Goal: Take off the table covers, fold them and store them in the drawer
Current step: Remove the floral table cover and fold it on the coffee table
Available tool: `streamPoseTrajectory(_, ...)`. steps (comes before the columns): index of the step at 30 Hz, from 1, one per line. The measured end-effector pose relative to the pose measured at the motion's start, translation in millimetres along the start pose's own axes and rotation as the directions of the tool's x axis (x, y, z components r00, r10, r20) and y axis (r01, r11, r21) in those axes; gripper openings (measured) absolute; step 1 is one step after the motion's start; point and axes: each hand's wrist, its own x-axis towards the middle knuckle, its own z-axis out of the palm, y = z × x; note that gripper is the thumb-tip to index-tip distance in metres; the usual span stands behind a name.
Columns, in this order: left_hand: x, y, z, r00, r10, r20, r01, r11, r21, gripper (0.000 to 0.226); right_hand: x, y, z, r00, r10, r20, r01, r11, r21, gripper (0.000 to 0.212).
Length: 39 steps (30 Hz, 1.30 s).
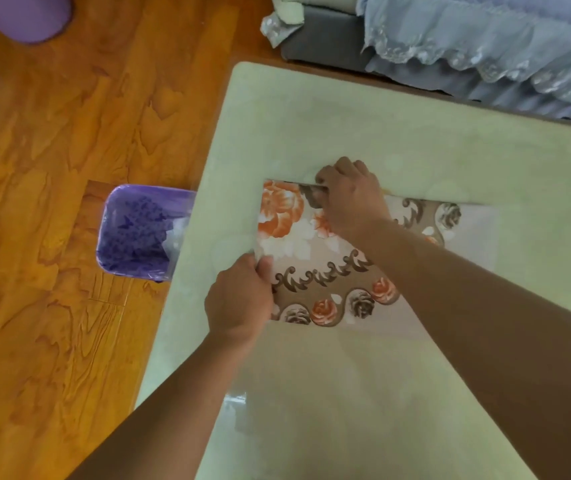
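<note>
Both hands pinch the folded floral table cover (315,258) lying on the pale table (312,126): left hand (239,299) at its seven-o'clock corner, right hand (350,195) clamping its twelve-o'clock edge.

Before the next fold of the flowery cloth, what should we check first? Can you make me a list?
1. Left hand has hold of the cloth: ok, it pinches the near left corner.
2. Right hand has hold too: ok, its fingers grip the far edge.
3. Cloth lies flat on the table: ok, the folded strip looks smooth.
4. Edges line up: cannot tell, the right arm covers part of the cloth.
5. Room on the table for folding: ok, bare tabletop shows all round the cloth.
6. Cloth clear of the purple bin by the table's edge: ok, the cloth sits fully on the table.
</note>
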Motion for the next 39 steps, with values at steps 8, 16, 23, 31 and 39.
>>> streamPoseTrajectory(8, -22, -24, -2, 0.999, -0.024, 0.033, 0.032, 0.963, -0.269, 0.028, 8, -3, -2, 0.992, -0.116, -0.056, 0.116, 0.993, -0.011, 0.017)
streamPoseTrajectory(16, -15, -28, 3, 0.999, -0.008, 0.037, 0.014, 0.987, -0.162, 0.028, 31, -24, 1, 0.984, 0.145, 0.101, -0.157, 0.980, 0.121, 0.013)
streamPoseTrajectory(23, -15, -26, 1, 1.000, 0.001, 0.019, 0.002, 0.983, -0.183, 0.027, 38, -33, -6, 0.948, 0.259, 0.187, -0.281, 0.954, 0.105, 0.015)
streamPoseTrajectory(31, -29, -3, 3, 0.937, 0.272, -0.218, -0.254, 0.961, 0.108, 0.047, 32, -34, 5, 0.965, 0.259, 0.049, -0.264, 0.944, 0.199, 0.009)
streamPoseTrajectory(39, -4, 6, 45, 0.918, 0.382, -0.103, -0.346, 0.901, 0.260, 0.069, 24, -26, 19, 0.984, 0.157, -0.084, -0.143, 0.978, 0.155, 0.009)
